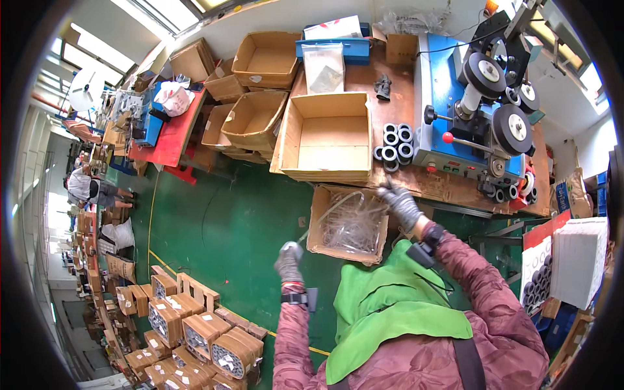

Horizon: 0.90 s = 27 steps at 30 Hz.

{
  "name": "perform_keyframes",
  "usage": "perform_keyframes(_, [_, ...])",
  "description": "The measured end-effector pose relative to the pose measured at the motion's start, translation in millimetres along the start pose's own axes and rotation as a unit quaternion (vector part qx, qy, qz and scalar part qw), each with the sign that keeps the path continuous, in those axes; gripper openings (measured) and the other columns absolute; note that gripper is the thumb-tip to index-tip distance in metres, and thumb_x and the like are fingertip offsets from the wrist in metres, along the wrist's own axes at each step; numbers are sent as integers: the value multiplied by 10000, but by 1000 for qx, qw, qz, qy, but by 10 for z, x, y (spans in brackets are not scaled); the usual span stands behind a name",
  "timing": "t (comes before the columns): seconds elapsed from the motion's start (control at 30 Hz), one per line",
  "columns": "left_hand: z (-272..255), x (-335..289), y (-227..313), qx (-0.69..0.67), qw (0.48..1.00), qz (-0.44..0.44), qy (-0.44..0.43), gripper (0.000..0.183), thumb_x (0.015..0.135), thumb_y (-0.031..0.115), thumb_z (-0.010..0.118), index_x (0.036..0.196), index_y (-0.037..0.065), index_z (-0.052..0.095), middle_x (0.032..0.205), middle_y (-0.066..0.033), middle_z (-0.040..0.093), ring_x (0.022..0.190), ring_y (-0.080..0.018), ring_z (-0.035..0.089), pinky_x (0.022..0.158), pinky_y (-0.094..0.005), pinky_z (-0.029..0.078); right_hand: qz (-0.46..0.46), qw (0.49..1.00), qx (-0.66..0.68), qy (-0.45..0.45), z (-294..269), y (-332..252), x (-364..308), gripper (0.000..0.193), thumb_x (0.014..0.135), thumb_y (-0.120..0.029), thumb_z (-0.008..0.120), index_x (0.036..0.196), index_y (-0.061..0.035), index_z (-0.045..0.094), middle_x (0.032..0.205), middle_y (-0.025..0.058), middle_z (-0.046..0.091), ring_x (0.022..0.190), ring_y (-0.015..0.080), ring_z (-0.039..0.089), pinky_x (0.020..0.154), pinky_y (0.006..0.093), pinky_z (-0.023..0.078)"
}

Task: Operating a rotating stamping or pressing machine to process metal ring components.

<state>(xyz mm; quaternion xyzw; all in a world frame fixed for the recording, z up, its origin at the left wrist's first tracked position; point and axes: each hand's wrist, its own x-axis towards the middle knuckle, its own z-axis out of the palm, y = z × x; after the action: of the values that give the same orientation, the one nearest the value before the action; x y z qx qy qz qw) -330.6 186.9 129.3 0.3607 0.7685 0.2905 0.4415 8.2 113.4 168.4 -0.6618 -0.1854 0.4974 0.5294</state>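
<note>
Here on my feed, the gloved left hand (pixel 288 263) is at lower centre, fingers closed on what looks like a pale strip (pixel 335 205), which runs up and right into the open carton (pixel 314 235) at mid-frame. That carton is heaped with tangled clear strips (pixel 351 224). Over its upper right corner, there's the gloved right hand (pixel 402 207), reaching toward the edge of the surface (pixel 426 184); its fingertips are too dark for me to tell whether they grip anything. Just above, a larger cardboard box (pixel 327 133) sits beside a stack of dark-rimmed rings (pixel 390 153), and the blue machine (pixel 437 104) with its black wheels fills the upper right.
</note>
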Motion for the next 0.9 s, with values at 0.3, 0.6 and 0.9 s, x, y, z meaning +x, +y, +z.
perform_keyframes(0.3, [-18,400,-487,187,982,18,-6,499,638,328,700,940,-55,592,863,-192,613,752,-273,614,646,-373,503,153,988,7,-1,-382,543,-160,467,854,-484,386,924,-35,496,565,92,550,301,124,400,281,248,336])
perform_keyframes(0.6, [542,-704,-196,-298,931,-93,-191,366,732,183,652,997,-54,565,892,-96,563,777,-208,559,682,-339,497,302,916,40,-262,572,632,-653,355,870,-403,439,936,-68,532,629,11,538,390,65,368,366,227,381])
perform_keyframes(0.9, [420,-922,-164,-164,968,-63,-181,395,730,195,640,1012,-65,546,901,-115,562,790,-226,559,659,-365,486,247,934,125,-226,799,736,-687,296,863,-360,484,802,-74,526,566,-9,471,376,72,374,334,220,369])
